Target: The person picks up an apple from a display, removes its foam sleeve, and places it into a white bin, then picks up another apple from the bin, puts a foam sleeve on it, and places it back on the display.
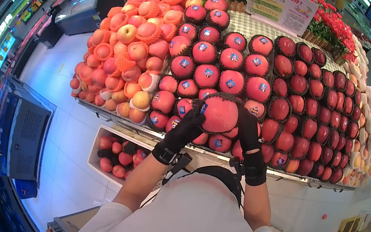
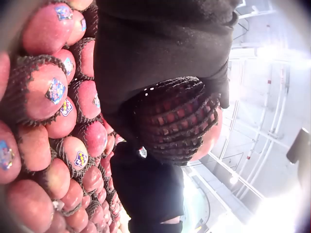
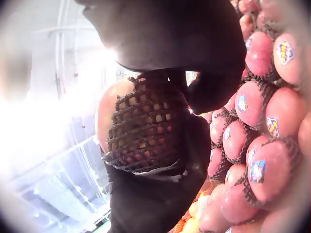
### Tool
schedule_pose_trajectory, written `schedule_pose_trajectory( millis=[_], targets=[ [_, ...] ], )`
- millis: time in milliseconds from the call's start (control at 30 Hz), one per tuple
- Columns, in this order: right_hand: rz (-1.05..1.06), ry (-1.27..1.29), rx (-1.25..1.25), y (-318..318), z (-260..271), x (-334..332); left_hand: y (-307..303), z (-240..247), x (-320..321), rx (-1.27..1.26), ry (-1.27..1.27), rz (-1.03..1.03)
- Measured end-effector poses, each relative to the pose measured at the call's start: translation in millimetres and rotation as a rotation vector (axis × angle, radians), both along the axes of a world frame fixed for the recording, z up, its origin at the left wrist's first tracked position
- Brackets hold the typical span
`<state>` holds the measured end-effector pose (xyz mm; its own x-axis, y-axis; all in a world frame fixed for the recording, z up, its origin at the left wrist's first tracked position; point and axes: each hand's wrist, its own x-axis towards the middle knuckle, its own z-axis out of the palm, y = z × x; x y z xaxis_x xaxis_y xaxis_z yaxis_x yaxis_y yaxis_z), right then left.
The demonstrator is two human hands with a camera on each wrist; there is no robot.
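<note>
A large red apple [image 1: 221, 114] in a black foam net is held up over the front of the apple display, between two black-gloved hands. The left hand [image 1: 185, 128] grips its left side, and a blue sticker shows beside the thumb. On the opposite side the right hand [image 1: 249, 130] holds the apple. In the left wrist view the black net [image 2: 175, 119] covers the fruit's underside, while bare red skin shows at its edge. The right wrist view also shows the netted apple [image 3: 146, 126] between both gloves; some fingertips are hidden behind it.
Stickered apples [image 1: 231, 82] stand in rows beneath the hands. Darker red apples [image 1: 308, 129] fill the right, and orange-netted apples [image 1: 135, 51] are heaped left. A white bin [image 1: 94, 150] of apples stands below the display's front edge. Behind are a sign [image 1: 283, 8] and red flowers [image 1: 333, 27].
</note>
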<state>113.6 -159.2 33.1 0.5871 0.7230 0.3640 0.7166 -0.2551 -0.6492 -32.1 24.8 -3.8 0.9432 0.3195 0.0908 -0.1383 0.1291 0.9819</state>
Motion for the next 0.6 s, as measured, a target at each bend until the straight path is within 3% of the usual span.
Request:
schedule_pose_trajectory(
  millis=[67,133,167,200,267,367,433,500,567,600],
  targets=[
    [-0.067,-0.138,-0.056,1.5,1.1,2.2,-1.8,-6.5,0.6,-0.091,-0.014,-0.022],
    [-0.136,-0.259,-0.024,6.0,11.0,-4.6,-14.5,35.5,-5.0,-0.594,0.100,-0.074],
    [-0.169,-0.314,0.014,9.2,16.5,-9.3,-7.3,15.3,-3.8,-1.019,0.099,-0.137],
    [-0.188,-0.121,0.082,11.3,18.8,-12.0,5.8,-21.2,-2.0,-1.445,0.095,-0.200],
    [-0.220,0.171,0.179,13.8,25.0,-17.7,11.6,-37.1,-1.7,-1.615,0.078,-0.273],
    [-0.264,0.262,0.205,14.0,46.8,-28.6,-5.5,12.3,-5.7,-0.981,0.055,-0.240],
    [-0.240,-0.033,0.129,10.2,47.0,-23.3,-22.6,55.2,-8.7,-0.738,0.041,-0.147],
    [-0.249,-0.055,0.092,9.9,53.8,-24.5,-24.9,53.1,-2.5,-0.842,0.034,-0.174],
    [-0.291,0.192,0.095,11.2,67.6,-29.1,-24.4,49.1,3.1,-0.864,0.030,-0.190],
    [-0.296,0.161,0.099,11.2,64.0,-27.8,-23.8,47.5,5.5,-0.834,0.031,-0.193]
  ],
)
